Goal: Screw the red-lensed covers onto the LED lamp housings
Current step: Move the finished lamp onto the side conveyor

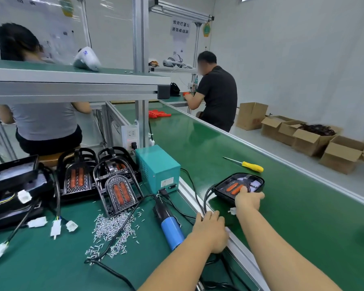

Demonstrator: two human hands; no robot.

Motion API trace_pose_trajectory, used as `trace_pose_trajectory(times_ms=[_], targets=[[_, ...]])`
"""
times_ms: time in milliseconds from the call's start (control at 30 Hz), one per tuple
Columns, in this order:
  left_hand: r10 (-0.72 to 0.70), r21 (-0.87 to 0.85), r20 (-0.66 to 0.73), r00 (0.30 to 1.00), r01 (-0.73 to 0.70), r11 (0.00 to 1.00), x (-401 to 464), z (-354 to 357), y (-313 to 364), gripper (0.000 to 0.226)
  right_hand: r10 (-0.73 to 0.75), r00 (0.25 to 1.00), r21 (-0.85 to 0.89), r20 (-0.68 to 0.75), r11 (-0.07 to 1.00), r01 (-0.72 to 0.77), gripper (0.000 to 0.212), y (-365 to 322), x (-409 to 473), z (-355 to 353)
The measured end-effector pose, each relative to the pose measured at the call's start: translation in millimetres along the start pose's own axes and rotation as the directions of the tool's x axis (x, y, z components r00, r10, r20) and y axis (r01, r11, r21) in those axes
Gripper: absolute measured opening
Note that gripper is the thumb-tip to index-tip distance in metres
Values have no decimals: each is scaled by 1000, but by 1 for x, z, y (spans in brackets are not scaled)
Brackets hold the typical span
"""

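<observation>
A black lamp housing [240,185] with two red lenses lies on the green conveyor belt [282,206]. My right hand [248,199] grips its near edge. Its black cable runs back over the aluminium rail, ending in a white plug [232,211]. My left hand [211,232] rests on the rail [235,242] with its fingers by that cable; what it holds, if anything, is hidden. Red-lensed covers [119,191] lean against each other on the bench, with more housings [15,194] at the left. A pile of several small screws [111,229] lies in front of them. The blue electric screwdriver [170,225] lies on the bench.
A teal power box [158,168] stands behind the screwdriver. A yellow-handled screwdriver [245,163] lies on the belt. White connectors [55,226] trail from the left housings. A person sits beyond the shelf frame, another farther down the belt. Cardboard boxes [315,139] sit on the floor at right.
</observation>
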State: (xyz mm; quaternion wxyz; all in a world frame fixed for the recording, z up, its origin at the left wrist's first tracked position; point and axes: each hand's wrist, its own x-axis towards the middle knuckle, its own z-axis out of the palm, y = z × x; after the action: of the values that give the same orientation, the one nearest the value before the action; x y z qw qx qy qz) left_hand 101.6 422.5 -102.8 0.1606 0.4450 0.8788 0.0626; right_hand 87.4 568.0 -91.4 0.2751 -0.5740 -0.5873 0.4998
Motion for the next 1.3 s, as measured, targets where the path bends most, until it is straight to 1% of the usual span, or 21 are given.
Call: trace_pose_trajectory(times_ms=[100,167,267,333,367,433,500,567,633,700,767,867,933,1000,1067,1133,1200,1300], targets=[[5,35,-5,1000,-4,999,0,1,-5,59,-24,998,-126,-61,992,16,54,-4,8,-4],[-2,39,0,1000,2,999,-1,0,-8,62,-81,994,-236,-71,970,62,55,-6,10,-4],[-1,13,-13,1000,1,1000,-6,-4,-12,63,-179,982,-478,-53,868,133,63,-7,7,-3],[3,-16,-44,999,-4,1000,-11,-8,-17,62,-242,970,-581,-33,794,178,68,-9,3,-4],[-1,-27,-62,998,-1,1000,-15,-12,-21,61,-277,961,-614,-16,761,209,67,-10,0,-3],[-19,-35,-96,995,16,999,-24,-19,-31,58,-350,936,-650,43,702,292,60,-15,-10,0],[-53,-30,-129,990,50,998,-35,-25,-46,56,-417,899,-655,132,645,395,57,-21,-29,9],[-101,-31,-173,980,97,995,-49,-29,-61,53,-480,847,-639,228,583,502,57,-26,-55,21],[-159,-69,-255,954,146,987,-62,-33,-76,50,-538,779,-602,322,519,607,57,-30,-85,33],[-222,-148,-378,899,178,973,-78,-38,-92,46,-597,701,-554,391,455,697,58,-33,-116,44],[-289,-249,-494,820,185,951,-94,-43,-109,42,-655,611,-492,445,391,778,58,-36,-147,52],[-412,-419,-575,707,178,890,-122,-47,-131,36,-711,464,-386,528,285,877,59,-37,-189,62],[-474,-469,-614,631,191,862,-143,-50,-145,33,-714,363,-307,599,214,927,59,-36,-216,71],[-522,-484,-650,553,228,845,-164,-52,-160,35,-690,263,-216,674,156,964,59,-33,-241,81],[-551,-476,-674,491,281,833,-184,-56,-177,35,-640,179,-141,748,110,984,60,-27,-265,93],[-576,-445,-695,430,373,815,-203,-59,-194,36,-576,100,-86,811,51,995,63,-20,-285,105],[-594,-402,-722,356,484,778,-219,-62,-210,40,-525,37,-44,850,0,999,65,-13,-303,117],[-556,-315,-790,257,608,729,-238,-70,-235,51,-485,-31,17,874,-34,999,67,-9,-326,133]])
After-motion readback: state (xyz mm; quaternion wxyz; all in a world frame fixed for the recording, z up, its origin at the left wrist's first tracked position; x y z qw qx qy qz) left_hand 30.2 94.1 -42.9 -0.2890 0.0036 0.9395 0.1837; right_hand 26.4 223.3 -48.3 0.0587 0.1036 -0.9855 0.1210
